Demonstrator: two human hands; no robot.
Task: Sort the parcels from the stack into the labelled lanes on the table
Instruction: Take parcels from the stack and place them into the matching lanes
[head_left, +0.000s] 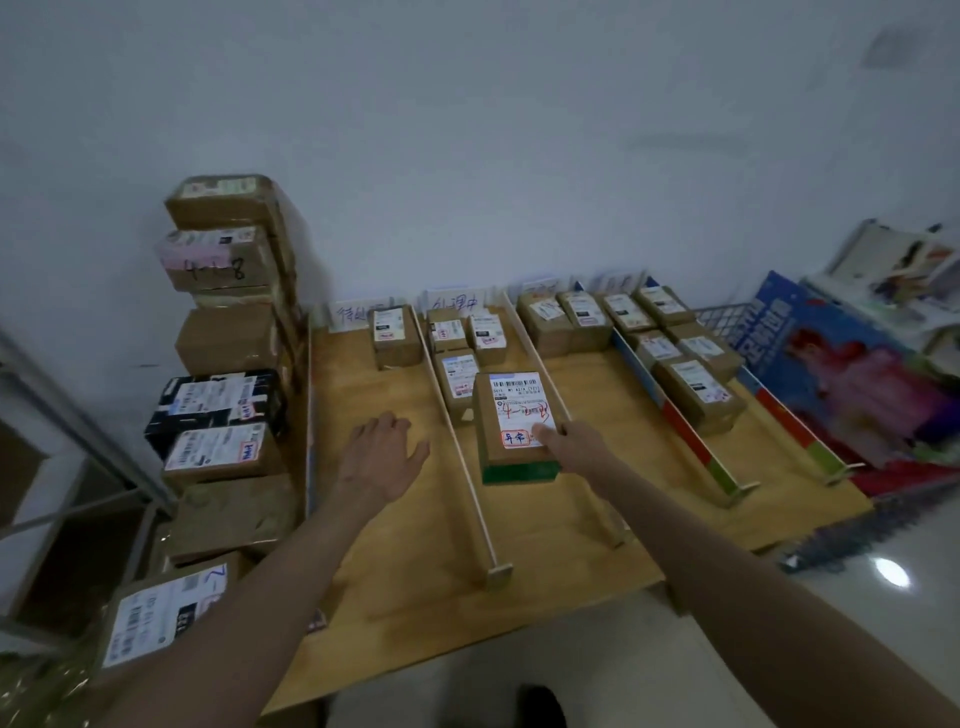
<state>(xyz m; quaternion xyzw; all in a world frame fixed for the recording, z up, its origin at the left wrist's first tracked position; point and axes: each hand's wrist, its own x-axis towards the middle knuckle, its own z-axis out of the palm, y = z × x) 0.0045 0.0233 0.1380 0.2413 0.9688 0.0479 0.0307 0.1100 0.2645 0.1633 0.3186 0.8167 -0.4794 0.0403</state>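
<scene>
Wooden table (545, 545) | right hand (569, 446) outstretched, grip pinching parcel (511, 423) | left hand (382, 454) hovering, fingers spread

This looks like a small parcel-sorting room or courier back office. A tall stack of taped brown cardboard parcels with printed shipping labels (228, 332) stands against the plain white wall (467, 130) at the left. Beside it, a light wooden desk (395, 545) is split by thin upright wooden dividers (457, 441) into lanes, each headed at the far end by a handwritten white paper sign (454, 301) and holding small labelled boxes. A grey metal shelf frame (78, 415) shows at the near left, and a glossy pale tiled floor (857, 571) at the right.
</scene>
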